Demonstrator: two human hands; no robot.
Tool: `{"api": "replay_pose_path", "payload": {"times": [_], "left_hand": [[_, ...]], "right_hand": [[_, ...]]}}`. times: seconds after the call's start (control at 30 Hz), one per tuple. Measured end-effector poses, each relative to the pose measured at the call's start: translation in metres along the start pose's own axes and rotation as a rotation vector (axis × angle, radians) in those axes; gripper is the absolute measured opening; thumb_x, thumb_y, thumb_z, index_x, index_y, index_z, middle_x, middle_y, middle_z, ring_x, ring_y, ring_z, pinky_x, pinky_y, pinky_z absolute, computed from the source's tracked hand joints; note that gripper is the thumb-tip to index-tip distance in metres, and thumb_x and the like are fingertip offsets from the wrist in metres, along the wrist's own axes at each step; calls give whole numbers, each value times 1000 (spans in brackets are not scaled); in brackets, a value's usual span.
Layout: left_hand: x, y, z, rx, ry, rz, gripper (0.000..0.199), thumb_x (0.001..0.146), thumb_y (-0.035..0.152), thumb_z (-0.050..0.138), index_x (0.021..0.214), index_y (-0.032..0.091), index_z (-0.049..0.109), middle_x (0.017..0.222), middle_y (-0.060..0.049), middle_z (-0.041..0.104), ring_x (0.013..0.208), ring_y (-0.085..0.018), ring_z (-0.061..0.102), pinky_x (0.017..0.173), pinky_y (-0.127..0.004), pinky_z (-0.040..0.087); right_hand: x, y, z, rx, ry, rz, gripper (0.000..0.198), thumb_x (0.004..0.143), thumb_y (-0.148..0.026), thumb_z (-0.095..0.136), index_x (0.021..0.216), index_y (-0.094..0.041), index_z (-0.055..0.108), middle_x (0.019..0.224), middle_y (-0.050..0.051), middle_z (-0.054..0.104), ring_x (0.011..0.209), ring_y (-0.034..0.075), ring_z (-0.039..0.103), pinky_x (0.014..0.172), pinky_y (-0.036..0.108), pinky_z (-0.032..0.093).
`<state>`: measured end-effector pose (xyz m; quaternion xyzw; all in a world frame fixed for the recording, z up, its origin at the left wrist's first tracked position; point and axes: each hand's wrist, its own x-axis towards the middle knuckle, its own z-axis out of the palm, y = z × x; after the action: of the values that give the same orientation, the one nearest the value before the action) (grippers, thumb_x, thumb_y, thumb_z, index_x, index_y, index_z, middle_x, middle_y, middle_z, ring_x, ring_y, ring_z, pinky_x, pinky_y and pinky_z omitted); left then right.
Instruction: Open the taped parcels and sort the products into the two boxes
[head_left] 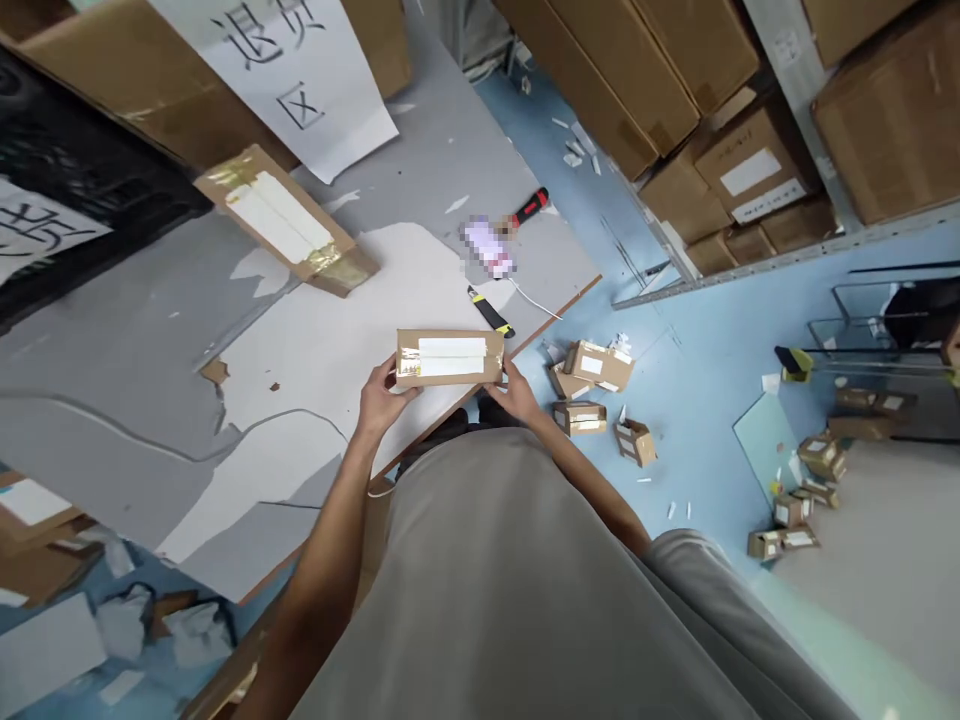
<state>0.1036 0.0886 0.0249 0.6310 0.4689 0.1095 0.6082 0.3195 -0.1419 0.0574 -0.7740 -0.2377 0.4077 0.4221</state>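
Note:
Between my two hands is a small cardboard box [451, 358] with a white label and clear tape, held near the table's front edge. My left hand [384, 402] grips its left end, and my right hand [517, 392] grips its right end. Just beyond the box lies a black and yellow utility knife [491, 311]. A red and black handled tool [531, 206] rests farther back, beside a blurred-out item with a white cable. Another taped cardboard box [289, 225], longer, sits on the table to the left.
The grey table [420, 190] has torn white patches and a loose cable. A paper sign [300, 100] hangs from a large carton at the back left, near a black crate [75, 190]. Several small boxes [600, 365] lie on the blue floor. Shelves of cartons [757, 170] stand at right.

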Motion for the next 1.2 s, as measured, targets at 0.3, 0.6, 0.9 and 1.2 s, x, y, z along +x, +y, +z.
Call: {"api": "replay_pose_path", "payload": {"times": [0.3, 0.6, 0.9, 1.2], "left_hand": [[17, 22, 24, 95, -88, 12, 89, 72, 33, 94, 158, 22, 72, 150, -15, 69, 133, -35, 75, 120, -52, 64], [28, 31, 14, 149, -12, -30, 56, 83, 40, 89, 135, 20, 80, 132, -12, 74, 109, -29, 75, 109, -47, 66], [43, 20, 19, 123, 32, -87, 56, 81, 47, 87, 130, 19, 84, 134, -15, 79, 126, -35, 74, 123, -52, 60], [22, 24, 54, -35, 3, -130, 79, 81, 38, 86, 156, 20, 71, 158, -17, 76, 146, -37, 72, 132, -53, 56]], "right_hand": [[-16, 1, -11, -8, 173, 114, 92, 95, -47, 82, 179, -27, 50, 169, 15, 70, 145, 37, 76, 112, 53, 75], [-13, -6, -8, -56, 278, 70, 67, 107, -60, 74, 165, -28, 63, 156, 15, 78, 125, 33, 83, 112, 52, 73], [39, 7, 0, -318, 117, 166, 23, 111, -41, 65, 123, -25, 77, 130, 14, 86, 122, 37, 81, 118, 56, 66], [42, 26, -23, -172, 173, 183, 34, 114, -42, 58, 135, -23, 78, 146, 17, 83, 127, 34, 82, 124, 54, 64]]}}
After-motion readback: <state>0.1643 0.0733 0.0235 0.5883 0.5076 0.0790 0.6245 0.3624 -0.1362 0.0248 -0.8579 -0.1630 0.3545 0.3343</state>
